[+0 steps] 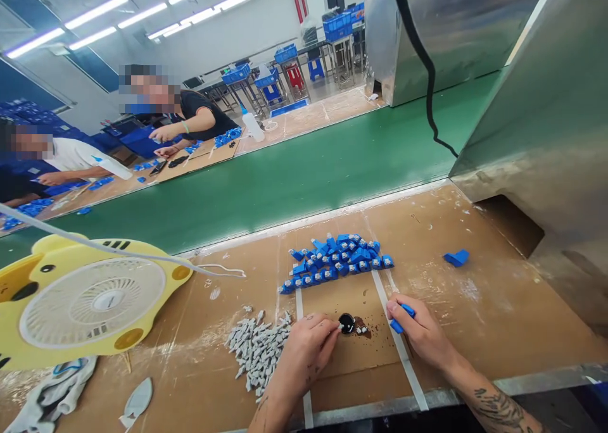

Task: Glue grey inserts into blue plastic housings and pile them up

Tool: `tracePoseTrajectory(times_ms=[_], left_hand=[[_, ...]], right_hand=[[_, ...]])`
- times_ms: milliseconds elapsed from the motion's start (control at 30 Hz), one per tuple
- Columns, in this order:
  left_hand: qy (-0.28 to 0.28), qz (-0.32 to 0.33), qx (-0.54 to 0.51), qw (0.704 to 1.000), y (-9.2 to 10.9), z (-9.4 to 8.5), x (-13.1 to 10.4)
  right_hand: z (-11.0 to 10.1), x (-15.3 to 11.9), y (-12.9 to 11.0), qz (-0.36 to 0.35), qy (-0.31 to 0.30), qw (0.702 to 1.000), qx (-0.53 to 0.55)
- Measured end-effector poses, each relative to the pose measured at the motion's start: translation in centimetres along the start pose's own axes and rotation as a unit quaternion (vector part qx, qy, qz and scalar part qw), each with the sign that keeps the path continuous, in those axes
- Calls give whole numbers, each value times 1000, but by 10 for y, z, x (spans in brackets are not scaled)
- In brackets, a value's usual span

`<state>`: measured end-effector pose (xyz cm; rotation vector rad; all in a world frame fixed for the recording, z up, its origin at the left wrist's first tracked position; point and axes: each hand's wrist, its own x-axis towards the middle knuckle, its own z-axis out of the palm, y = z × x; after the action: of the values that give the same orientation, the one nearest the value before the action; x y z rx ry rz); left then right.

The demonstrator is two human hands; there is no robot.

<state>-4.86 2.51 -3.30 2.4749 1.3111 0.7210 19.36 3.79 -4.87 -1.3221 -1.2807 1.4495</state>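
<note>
My left hand (308, 346) is closed in a pinch on a small grey piece, its tip at the rim of a round black cup (346, 323) of dark, glossy liquid. In my right hand (422, 332) is a blue plastic piece (403, 318), gripped between thumb and fingers to the right of the cup. A heap of small grey pieces (259, 351) lies to the left of my left hand. Beyond the cup, several blue pieces with pale tips (339, 256) are grouped in rough rows. Brown liquid with small pale bits (363, 328) is spilled beside the cup.
A single blue piece (456, 257) lies at the right, near a metal housing (536, 167). A yellow fan (95, 300) with a white cable stands at the left, gloves (59, 395) below it. A green conveyor belt (285, 173) crosses behind; two people work across it.
</note>
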Motion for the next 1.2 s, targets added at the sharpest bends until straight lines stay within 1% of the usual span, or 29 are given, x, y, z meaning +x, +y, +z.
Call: tracePoseTrajectory(times_ms=[100, 167, 300, 367, 433, 500, 600, 667, 767, 833, 900, 933, 967, 1000, 1033, 1067, 1100, 1133, 1167, 1200], left_hand=[[94, -35, -64, 993, 14, 0, 4], [134, -47, -97, 985, 28, -1, 10], [166, -41, -126, 977, 50, -1, 24], [176, -38, -123, 976, 55, 4, 29], [182, -37, -115, 976, 56, 12, 31], [194, -35, -113, 974, 55, 20, 29], [217, -34, -115, 969, 54, 30, 23], [226, -34, -113, 967, 54, 34, 20], [233, -44, -107, 965, 54, 35, 20], [225, -62, -107, 966, 52, 31, 23], [196, -83, -118, 970, 48, 23, 28], [178, -94, -126, 971, 43, 17, 31], [165, -105, -128, 972, 37, 9, 33], [160, -116, -123, 973, 29, 1, 36], [167, -128, -108, 971, 20, -8, 39], [185, -144, -85, 969, 9, -17, 43], [207, -163, -54, 963, -3, -26, 48], [225, -189, -26, 956, -16, -34, 56], [227, -221, 0, 948, -29, -41, 64], [214, -257, 28, 942, -41, -45, 74]], right_hand=[[14, 4, -2, 39, 28, 991, 123], [26, 7, -3, 66, 34, 979, 189], [43, 12, -7, 81, 29, 972, 220], [48, 12, -9, 83, 23, 970, 228], [52, 11, -12, 93, 30, 966, 241], [58, 10, -16, 111, 69, 958, 255], [66, 8, -21, 120, 155, 944, 265], [71, 7, -24, 116, 173, 939, 274], [74, 8, -23, 123, 143, 936, 299], [72, 9, -21, 128, 92, 940, 301], [62, 11, -18, 114, 15, 958, 263], [54, 12, -17, 91, -15, 971, 222], [43, 13, -17, 61, -32, 984, 167], [29, 15, -16, 20, -24, 995, 97], [12, 17, -16, -24, 4, 1000, 15], [-6, 20, -15, -57, 48, 995, -71], [-26, 23, -13, -79, 102, 980, -152], [-45, 26, -11, -90, 164, 958, -218], [-63, 29, -7, -101, 226, 931, -269], [-79, 31, -3, -107, 268, 903, -318]])
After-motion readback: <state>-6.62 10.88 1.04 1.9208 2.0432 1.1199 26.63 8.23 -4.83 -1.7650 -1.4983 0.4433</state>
